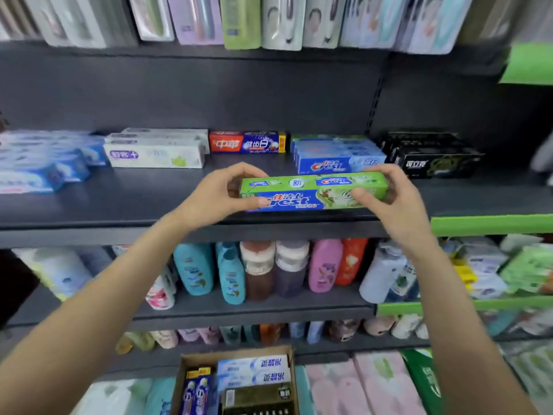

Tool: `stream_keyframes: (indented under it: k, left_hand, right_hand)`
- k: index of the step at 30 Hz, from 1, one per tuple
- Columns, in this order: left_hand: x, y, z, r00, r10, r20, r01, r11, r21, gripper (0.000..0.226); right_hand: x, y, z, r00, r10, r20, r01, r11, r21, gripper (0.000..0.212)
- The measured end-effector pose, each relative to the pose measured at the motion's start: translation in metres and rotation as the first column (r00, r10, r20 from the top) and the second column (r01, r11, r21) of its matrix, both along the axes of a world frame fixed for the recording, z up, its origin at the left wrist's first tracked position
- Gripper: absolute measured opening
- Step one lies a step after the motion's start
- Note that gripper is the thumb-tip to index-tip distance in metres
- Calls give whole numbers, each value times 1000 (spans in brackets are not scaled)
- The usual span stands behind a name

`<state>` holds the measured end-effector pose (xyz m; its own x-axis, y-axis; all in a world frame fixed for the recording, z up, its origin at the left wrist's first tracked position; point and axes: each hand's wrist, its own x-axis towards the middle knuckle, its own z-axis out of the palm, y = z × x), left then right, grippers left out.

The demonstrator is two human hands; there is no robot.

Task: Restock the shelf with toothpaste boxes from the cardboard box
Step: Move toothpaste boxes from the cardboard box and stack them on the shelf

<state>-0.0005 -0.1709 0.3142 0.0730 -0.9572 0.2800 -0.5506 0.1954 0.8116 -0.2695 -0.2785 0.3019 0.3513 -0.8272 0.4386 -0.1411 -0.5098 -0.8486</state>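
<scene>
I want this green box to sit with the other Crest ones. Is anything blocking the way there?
Nothing visible. The green box, held by both hands, hovers right in front of the blue Crest stack, with only bare shelf between.

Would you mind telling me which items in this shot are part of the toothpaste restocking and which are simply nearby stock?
Part of the job:
- green Crest box, gripped by left hand and right hand
- toothpaste shelf
- blue Crest stack behind it
- cardboard box, toothpaste inside

Just nearby:
- shampoo bottles one shelf down
- toothbrush packs above
- pink packs
</scene>
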Motion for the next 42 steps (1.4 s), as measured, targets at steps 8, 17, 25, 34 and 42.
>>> stream_keyframes:
  k: [8,17,25,34,42]
  left_hand:
    - [-23,-135,-22,926,293,237,-270,955,-123,44]
    - [-74,-124,-31,890,454,33,-438,874,-212,42]
    - [-90,27,-102,929,272,251,-219,951,-220,22]
    - [-34,117,-299,911,246,331,-390,773,501,37]
    - [-37,139,-414,932,176,317,-362,446,818,75]
  right_hand:
    - [5,-136,9,869,-275,-412,206,957,-204,46]
    - [13,-82,-30,853,-277,-442,79,906,-415,33]
    - [6,41,-111,915,-41,-401,-218,786,-578,17]
    - [50,92,-274,464,394,-793,-456,874,168,29]
    - [94,119,-407,-28,369,-929,-416,841,347,73]
